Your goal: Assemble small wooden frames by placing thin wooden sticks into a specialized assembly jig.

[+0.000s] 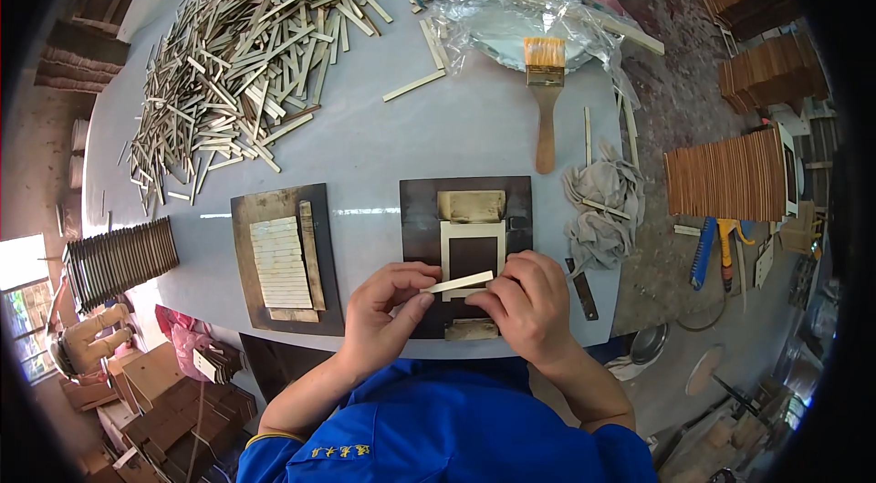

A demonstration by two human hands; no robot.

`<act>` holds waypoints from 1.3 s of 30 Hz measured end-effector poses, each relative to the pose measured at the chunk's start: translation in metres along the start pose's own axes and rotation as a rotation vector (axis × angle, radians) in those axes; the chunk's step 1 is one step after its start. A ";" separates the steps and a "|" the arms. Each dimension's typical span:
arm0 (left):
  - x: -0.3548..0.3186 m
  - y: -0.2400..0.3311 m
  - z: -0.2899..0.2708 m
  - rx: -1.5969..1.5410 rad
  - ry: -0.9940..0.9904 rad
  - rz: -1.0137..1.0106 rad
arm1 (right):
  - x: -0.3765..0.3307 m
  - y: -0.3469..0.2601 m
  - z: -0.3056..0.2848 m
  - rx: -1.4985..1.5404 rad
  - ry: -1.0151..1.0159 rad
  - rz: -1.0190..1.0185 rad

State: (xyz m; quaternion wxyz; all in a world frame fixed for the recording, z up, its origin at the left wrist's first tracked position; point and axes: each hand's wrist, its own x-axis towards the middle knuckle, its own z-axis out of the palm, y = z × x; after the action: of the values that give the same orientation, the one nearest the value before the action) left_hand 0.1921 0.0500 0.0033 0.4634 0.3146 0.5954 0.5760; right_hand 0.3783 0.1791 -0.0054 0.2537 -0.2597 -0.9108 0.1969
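Two hands are meeting over a dark board (420,214). Your left hand (388,301) is pinching the left end of a pale strip (462,282) between thumb and fingers. Your right hand (529,310) is curling its fingers at the strip's right end; you cannot tell whether they are gripping it. The strip is slanting slightly up to the right, passing above the lower part of a pale frame (474,229). The frame is lying on the dark board. To your left, a second board (319,200) is carrying a row of strips (281,255), with a bar (308,246) along their right side. To your right, a blade (582,291) is lying near a grey rag (602,228). Farther out, a brush (546,123) is lying bristles-up against a plastic bag (474,31), and a pile of loose strips (255,36) is covering the table's (365,141) far left.
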 end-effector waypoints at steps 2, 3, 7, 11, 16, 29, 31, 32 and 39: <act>0.003 0.000 -0.001 -0.035 0.006 -0.009 | -0.001 0.000 0.000 -0.001 0.003 0.009; 0.004 0.002 -0.002 -0.040 0.008 -0.035 | -0.001 0.000 0.000 0.001 0.005 0.006; 0.008 0.007 -0.006 -0.057 0.019 -0.109 | 0.001 0.001 0.001 0.008 0.008 -0.010; 0.016 0.012 -0.009 -0.019 -0.038 -0.176 | 0.003 0.001 -0.002 0.000 -0.009 -0.012; 0.024 0.018 -0.004 -0.034 -0.030 -0.245 | 0.006 -0.002 -0.002 -0.013 -0.014 -0.015; 0.018 0.010 0.000 0.025 0.028 -0.141 | 0.003 0.000 0.001 -0.003 0.002 -0.010; 0.019 0.011 0.000 -0.012 0.036 -0.164 | 0.004 0.001 0.001 -0.007 0.002 -0.013; 0.019 0.011 0.001 -0.012 0.034 -0.165 | 0.004 0.001 0.001 -0.008 0.003 -0.011; 0.019 0.014 -0.001 0.006 0.007 -0.192 | 0.004 0.002 0.000 -0.002 -0.007 -0.007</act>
State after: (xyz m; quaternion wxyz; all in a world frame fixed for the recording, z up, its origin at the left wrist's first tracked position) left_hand 0.1820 0.0684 0.0130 0.5136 0.2553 0.6261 0.5283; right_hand 0.3763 0.1824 -0.0052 0.2509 -0.2561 -0.9127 0.1958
